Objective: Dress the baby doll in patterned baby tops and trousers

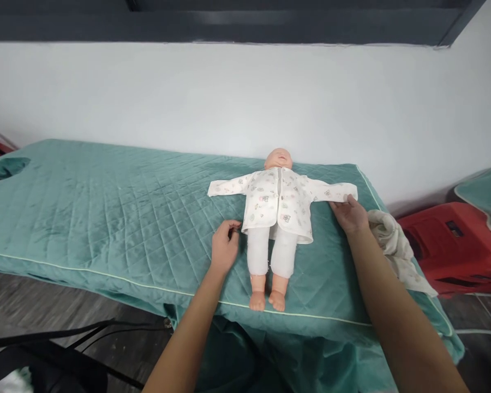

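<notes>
A baby doll (279, 158) lies on its back, face up, on a green quilted bed cover (147, 218). It wears a white long-sleeved baby shirt (262, 204) with small printed figures, both sleeves spread sideways. White material covers its legs, and its bare feet (257, 301) point towards me. My right hand (349, 214) pinches the sleeve on the right near its cuff, thumb above and fingers partly beneath. Beside the shirt's lower left hem is my left hand (226, 243), its fingers loosely bent and thumb apart from them. Whether its fingertips touch the hem is hard to see.
A crumpled pale cloth (393, 245) lies at the bed's right edge, beside my right forearm. Red plastic stools (458, 245) stand beyond that edge. A white wall (188, 98) runs behind the bed. Black straps (65, 335) and a dark item are at lower left.
</notes>
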`<control>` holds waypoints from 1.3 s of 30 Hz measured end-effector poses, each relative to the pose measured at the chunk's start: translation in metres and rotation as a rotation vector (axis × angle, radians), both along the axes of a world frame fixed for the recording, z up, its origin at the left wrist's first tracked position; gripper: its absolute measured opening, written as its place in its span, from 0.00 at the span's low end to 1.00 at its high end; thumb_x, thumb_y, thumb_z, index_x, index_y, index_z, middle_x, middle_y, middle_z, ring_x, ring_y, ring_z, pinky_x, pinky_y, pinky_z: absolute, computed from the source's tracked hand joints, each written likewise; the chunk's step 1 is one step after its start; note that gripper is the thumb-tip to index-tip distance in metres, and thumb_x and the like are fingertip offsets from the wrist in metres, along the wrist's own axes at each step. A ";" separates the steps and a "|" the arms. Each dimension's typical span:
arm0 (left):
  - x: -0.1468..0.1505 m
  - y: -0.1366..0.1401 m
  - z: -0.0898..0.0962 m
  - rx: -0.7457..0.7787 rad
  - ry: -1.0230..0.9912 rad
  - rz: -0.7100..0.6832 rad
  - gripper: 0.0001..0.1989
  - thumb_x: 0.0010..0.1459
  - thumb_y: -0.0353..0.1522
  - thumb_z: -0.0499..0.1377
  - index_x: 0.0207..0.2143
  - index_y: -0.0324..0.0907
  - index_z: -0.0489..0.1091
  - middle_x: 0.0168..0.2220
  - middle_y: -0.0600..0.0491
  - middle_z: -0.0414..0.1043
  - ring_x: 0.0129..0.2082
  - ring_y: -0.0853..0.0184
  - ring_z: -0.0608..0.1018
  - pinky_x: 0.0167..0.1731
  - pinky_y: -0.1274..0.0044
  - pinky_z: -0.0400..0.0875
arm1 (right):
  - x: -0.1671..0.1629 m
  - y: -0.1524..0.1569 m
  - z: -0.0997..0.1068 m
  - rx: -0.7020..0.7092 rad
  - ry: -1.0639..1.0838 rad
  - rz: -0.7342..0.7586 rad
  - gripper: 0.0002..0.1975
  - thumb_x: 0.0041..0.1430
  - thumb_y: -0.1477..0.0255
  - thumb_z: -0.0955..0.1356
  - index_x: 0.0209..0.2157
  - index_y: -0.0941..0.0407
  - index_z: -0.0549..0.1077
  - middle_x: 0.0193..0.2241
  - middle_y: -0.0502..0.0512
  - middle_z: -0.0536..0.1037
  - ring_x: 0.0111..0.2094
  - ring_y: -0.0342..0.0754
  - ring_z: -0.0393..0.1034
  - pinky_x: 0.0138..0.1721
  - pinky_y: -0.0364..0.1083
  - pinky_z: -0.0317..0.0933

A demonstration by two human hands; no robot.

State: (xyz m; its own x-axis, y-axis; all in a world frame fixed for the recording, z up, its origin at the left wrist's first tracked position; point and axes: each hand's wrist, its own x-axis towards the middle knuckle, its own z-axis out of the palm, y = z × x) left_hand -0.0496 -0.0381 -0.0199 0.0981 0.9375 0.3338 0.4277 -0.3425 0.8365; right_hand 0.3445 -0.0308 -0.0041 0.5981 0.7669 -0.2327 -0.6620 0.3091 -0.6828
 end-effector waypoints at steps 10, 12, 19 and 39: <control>0.001 -0.002 0.003 -0.009 0.032 0.010 0.11 0.59 0.27 0.52 0.39 0.43 0.72 0.38 0.53 0.78 0.40 0.65 0.79 0.44 0.72 0.71 | 0.007 -0.003 -0.002 -0.064 -0.081 -0.223 0.14 0.63 0.83 0.58 0.35 0.57 0.71 0.34 0.51 0.78 0.35 0.41 0.76 0.44 0.44 0.75; 0.000 -0.002 0.003 -0.012 0.034 0.009 0.11 0.59 0.27 0.52 0.39 0.43 0.73 0.38 0.53 0.78 0.40 0.64 0.79 0.44 0.71 0.71 | 0.007 -0.004 -0.003 -0.069 -0.100 -0.269 0.14 0.62 0.84 0.58 0.38 0.56 0.71 0.33 0.50 0.78 0.33 0.41 0.76 0.43 0.45 0.75; 0.000 -0.002 0.004 -0.010 0.046 0.003 0.11 0.59 0.27 0.51 0.39 0.44 0.73 0.38 0.53 0.78 0.40 0.65 0.78 0.43 0.72 0.71 | 0.007 -0.012 0.003 -0.046 -0.059 -0.257 0.18 0.59 0.86 0.58 0.44 0.55 0.70 0.39 0.51 0.79 0.38 0.44 0.78 0.41 0.49 0.75; 0.000 -0.002 0.004 0.006 0.085 -0.006 0.11 0.59 0.27 0.51 0.38 0.44 0.73 0.37 0.53 0.77 0.38 0.65 0.77 0.41 0.72 0.70 | 0.012 -0.014 -0.014 0.006 -0.109 -0.306 0.19 0.56 0.84 0.63 0.47 0.52 0.68 0.39 0.47 0.76 0.33 0.38 0.75 0.40 0.43 0.74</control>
